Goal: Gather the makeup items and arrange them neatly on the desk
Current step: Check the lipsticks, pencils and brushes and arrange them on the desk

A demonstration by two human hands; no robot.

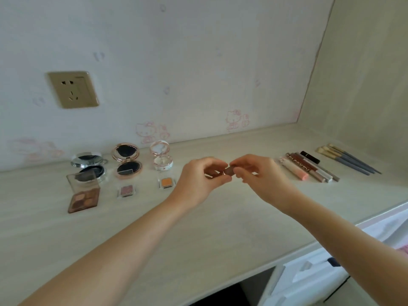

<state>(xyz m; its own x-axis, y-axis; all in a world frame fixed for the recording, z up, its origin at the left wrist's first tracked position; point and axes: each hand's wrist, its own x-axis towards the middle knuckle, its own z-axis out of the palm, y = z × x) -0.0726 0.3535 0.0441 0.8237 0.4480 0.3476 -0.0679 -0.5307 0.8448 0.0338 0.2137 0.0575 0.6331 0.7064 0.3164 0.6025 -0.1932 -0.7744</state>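
On the surface (198, 228): compacts (127, 161) left, tubes (306, 167) and brushes (348, 159) right. Centre: both hands' fingers (220, 173) pinch one small brown item (229, 171).

both forearms reach forward; left hand (198, 180) and right hand (257, 175) meet, fingertips pinching together.

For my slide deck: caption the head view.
Both hands, left hand and right hand, pinch a small brown makeup item above the desk.

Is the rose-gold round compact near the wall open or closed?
Open. The rose-gold compact has its lid raised toward the wall, showing a dark mirror above and a dark pan in the base.
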